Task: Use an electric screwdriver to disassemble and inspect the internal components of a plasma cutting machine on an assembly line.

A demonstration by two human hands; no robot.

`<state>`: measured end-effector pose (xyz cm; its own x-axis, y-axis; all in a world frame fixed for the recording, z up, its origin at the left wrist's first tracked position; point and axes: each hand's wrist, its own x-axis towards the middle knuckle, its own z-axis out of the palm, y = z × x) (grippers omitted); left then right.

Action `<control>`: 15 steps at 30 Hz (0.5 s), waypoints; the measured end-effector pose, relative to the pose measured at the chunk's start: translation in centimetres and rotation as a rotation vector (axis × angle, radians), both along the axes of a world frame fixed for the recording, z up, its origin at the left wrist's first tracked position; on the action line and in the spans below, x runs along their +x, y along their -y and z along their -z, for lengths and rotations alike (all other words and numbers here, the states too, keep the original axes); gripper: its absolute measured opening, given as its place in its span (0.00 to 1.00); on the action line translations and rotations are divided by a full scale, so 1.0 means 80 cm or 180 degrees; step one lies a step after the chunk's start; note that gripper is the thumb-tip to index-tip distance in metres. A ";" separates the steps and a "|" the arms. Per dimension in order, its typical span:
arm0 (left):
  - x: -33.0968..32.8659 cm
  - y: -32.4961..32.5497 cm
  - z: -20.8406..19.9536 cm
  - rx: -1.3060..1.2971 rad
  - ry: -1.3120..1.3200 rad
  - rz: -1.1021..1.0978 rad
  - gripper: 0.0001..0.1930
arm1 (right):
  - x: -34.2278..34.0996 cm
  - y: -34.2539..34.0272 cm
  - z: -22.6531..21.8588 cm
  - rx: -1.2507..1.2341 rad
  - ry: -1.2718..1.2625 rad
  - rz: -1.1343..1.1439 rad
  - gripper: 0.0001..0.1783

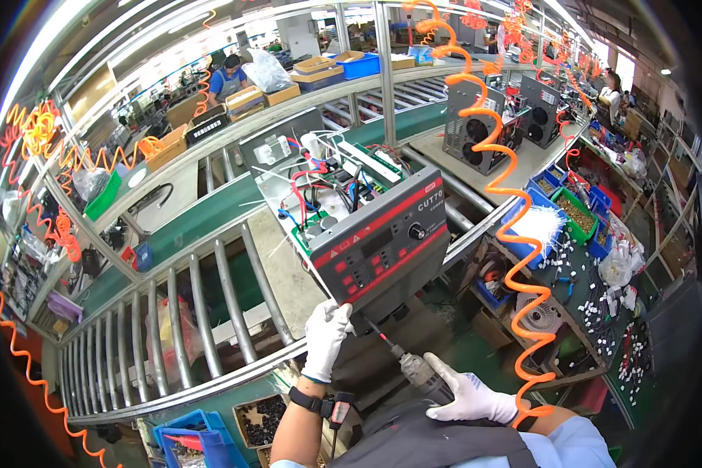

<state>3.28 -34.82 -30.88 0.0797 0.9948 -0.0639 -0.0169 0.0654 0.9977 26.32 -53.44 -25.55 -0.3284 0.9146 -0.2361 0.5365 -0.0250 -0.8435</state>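
A welder-like machine (378, 242) with a dark grey and red front panel sits tilted on the roller line, its top off and its wires and green circuit boards showing. My left hand (327, 337), in a white glove, has its fingers pinched together at the panel's lower left corner; what they hold, if anything, is hidden. My right hand (469, 396), also gloved, is wrapped round a power screwdriver (420, 372). The driver's bit points up and left, toward the panel's lower edge, close to my left fingers. A black wrist strap (312, 401) circles my left wrist.
Metal rollers (234, 300) run off to the left. An orange coiled hose (515, 222) hangs at the right, near my right arm. Beyond it are parts bins (576, 217) and two more machines (473, 129). Blue bins (199, 437) stand at lower left. A person (228, 80) works farther back.
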 end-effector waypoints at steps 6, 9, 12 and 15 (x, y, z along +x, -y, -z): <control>0.001 0.000 0.000 0.0009 0.0044 0.0020 0.15 | -0.004 0.000 0.011 -0.0657 -0.1230 0.0337 0.59; 0.001 0.001 -0.001 0.0026 0.0180 0.0088 0.16 | -0.016 0.006 0.009 -0.1362 -0.1737 0.0642 0.57; -0.001 0.001 -0.001 -0.0016 0.0276 0.0128 0.16 | -0.026 0.006 0.015 -0.1343 -0.1769 0.0743 0.54; -0.009 0.008 -0.005 -0.0160 0.0457 0.0039 0.14 | -0.024 0.007 0.025 -0.0948 -0.1751 0.0719 0.55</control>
<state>2.54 -35.43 -30.52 0.1038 0.9895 -0.1007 -0.1580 0.1164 0.9806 24.42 -54.03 -27.52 -0.2810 0.8966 -0.3422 -0.0159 -0.3609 -0.9325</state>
